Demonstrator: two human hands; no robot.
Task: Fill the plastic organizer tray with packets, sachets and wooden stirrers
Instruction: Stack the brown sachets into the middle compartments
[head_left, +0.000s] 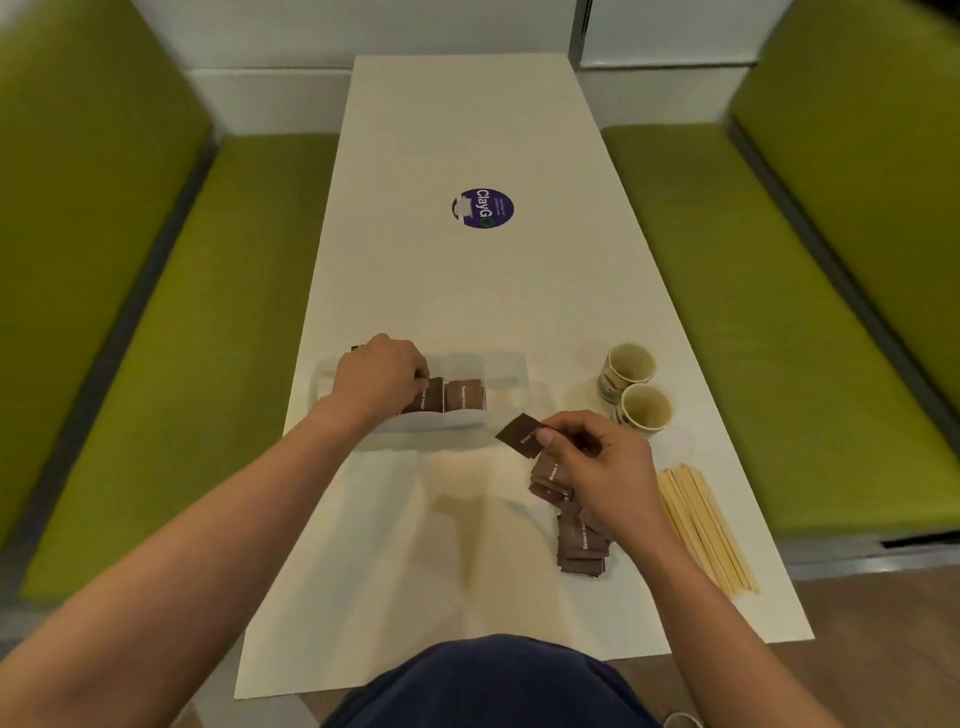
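Head view: our left hand (379, 382) grips sachets (466, 397), hiding the organizer tray's (506, 371) left end. Our right hand (597, 467) pinches one brown sachet (519, 434) near paper cups (631, 366).

One clear plastic organizer tray (321, 382) holds two stacks of brown sachets, the left stack (430, 399) and the right stack (466, 396), each too tightly packed to count singly. One single sachet (521, 435) is held apart, one loose pile of sachets (577, 535) overlaps too much for a number, and one bundle of wooden stirrers (707, 530) is likewise too close-laid to count. There are two paper cups (629, 365) (645, 410), one round sticker (483, 208), one table (467, 130), two green benches (182, 338) (753, 312), and two hands, the left hand (382, 376) and the right hand (597, 467).
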